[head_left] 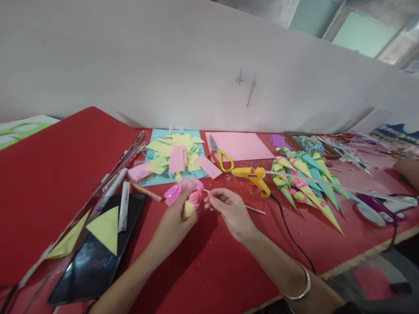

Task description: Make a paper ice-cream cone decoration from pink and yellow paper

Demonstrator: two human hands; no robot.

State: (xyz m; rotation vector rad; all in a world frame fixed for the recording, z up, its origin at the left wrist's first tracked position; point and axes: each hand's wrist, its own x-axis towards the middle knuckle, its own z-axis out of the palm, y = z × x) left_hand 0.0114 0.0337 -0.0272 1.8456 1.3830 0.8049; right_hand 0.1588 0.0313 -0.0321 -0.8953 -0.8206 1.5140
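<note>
My left hand (173, 226) is wrapped around a small yellow paper cone (187, 210) topped with ridged pink clay (195, 198). My right hand (234, 216) pinches a thin light stick (205, 190), its tip at the pink clay; a bit of pink shows by the fingertips. Bright pink plastic wrapping (173, 192) lies beside my left hand. Just beyond my right hand, a yellow glue gun (252, 175) rests on the red table with a long clear glue stick (327, 185) in its back.
Yellow-handled scissors (225, 161) lie on pink paper (245, 146), beside a pile of yellow paper pieces (176, 146). Several finished paper cones (304, 174) are heaped at right. A black tablet-like slab (88, 266) and markers (124, 207) lie at left. Another person's hand (406, 170) shows at far right.
</note>
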